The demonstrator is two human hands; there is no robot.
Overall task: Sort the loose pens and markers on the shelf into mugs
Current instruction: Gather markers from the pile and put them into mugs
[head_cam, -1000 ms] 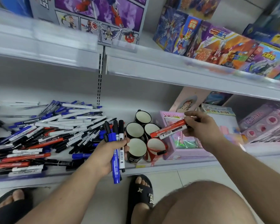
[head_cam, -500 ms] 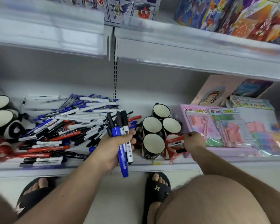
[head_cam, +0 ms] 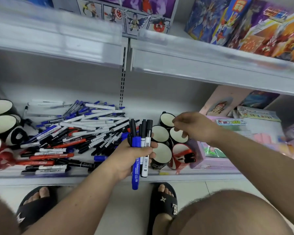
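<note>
A heap of loose pens and markers (head_cam: pixel 71 133), blue, black, red and white, covers the left of the bottom shelf. My left hand (head_cam: pixel 134 152) grips a bundle of blue and black markers (head_cam: pixel 141 150), held upright in front of the heap. Right of it stands a cluster of mugs (head_cam: pixel 160 134). The red mug (head_cam: pixel 180 150) at the front right holds red markers (head_cam: pixel 187 156). My right hand (head_cam: pixel 193 127) hovers over the back mugs, fingers loosely curled, holding nothing.
More mugs (head_cam: pixel 2 122) lie on their sides at the far left of the shelf. Pink stationery packs (head_cam: pixel 241 131) fill the shelf to the right of the mugs. An upper shelf (head_cam: pixel 193 65) with toy boxes overhangs. My sandalled feet (head_cam: pixel 165 199) stand on the floor below.
My right hand dropped the red marker into the red mug and rose, empty, over the back mugs. My left hand kept its bundle.
</note>
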